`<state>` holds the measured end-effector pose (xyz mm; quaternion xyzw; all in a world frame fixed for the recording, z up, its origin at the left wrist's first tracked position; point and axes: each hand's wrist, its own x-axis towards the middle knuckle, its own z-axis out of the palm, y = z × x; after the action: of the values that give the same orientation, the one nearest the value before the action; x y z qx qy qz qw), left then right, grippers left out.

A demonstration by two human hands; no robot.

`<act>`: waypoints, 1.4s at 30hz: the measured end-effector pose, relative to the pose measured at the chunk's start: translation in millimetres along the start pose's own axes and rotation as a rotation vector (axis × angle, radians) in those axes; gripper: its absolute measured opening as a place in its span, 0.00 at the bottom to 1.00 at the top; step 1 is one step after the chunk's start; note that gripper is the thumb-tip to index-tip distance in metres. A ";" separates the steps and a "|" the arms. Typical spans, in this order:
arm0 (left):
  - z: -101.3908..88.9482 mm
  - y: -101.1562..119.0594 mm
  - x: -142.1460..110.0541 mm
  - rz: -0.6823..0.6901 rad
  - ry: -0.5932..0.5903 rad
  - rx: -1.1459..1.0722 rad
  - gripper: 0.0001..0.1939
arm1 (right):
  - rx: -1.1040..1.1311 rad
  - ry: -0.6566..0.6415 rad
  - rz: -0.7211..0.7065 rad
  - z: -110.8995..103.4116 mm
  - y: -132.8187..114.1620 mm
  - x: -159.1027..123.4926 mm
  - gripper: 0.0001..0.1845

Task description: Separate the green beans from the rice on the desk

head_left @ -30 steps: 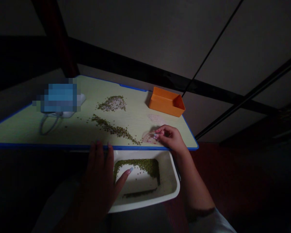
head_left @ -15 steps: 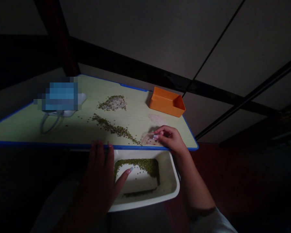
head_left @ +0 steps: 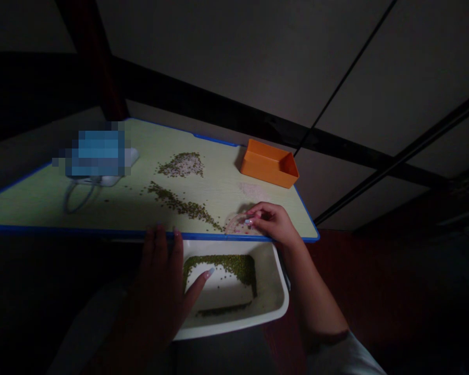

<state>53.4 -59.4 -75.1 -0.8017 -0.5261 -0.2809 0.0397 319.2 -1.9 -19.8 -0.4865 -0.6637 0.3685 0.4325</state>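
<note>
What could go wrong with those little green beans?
The long strip of small green beans ends near the pale table's blue front edge, so some could roll off and miss the white plastic basin. The mixed heap of green beans and whitish grains might scatter if bumped. The clear, curved plastic piece at the right hand could slip.
</note>
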 end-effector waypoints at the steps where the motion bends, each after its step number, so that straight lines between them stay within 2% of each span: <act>1: 0.1 -0.2 0.0 0.000 -0.002 0.002 0.45 | 0.007 0.005 0.002 0.0 -0.5 -0.3 0.11; 7: -0.6 -0.5 -1.0 -0.005 -0.001 -0.006 0.45 | 0.043 0.116 -0.019 -1.7 0.9 -2.3 0.11; 13: -1.9 -0.1 -1.0 0.000 0.013 -0.028 0.44 | -0.058 0.283 -0.074 -4.9 7.7 -0.1 0.07; 20: -0.7 -0.9 -0.5 0.004 0.003 -0.016 0.45 | -0.016 0.224 0.025 -5.6 11.8 -1.7 0.10; 31: -1.6 -0.1 -0.2 -0.001 0.000 -0.022 0.45 | 0.085 0.121 0.099 -4.8 1.7 -10.6 0.13; 42: 0.1 0.1 -0.1 -0.020 -0.010 -0.025 0.45 | 0.079 0.127 0.035 8.0 -2.3 -6.7 0.17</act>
<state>53.5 -59.4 -75.2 -0.7982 -0.5307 -0.2840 0.0242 312.0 -9.5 -22.0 -0.5028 -0.6114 0.3703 0.4861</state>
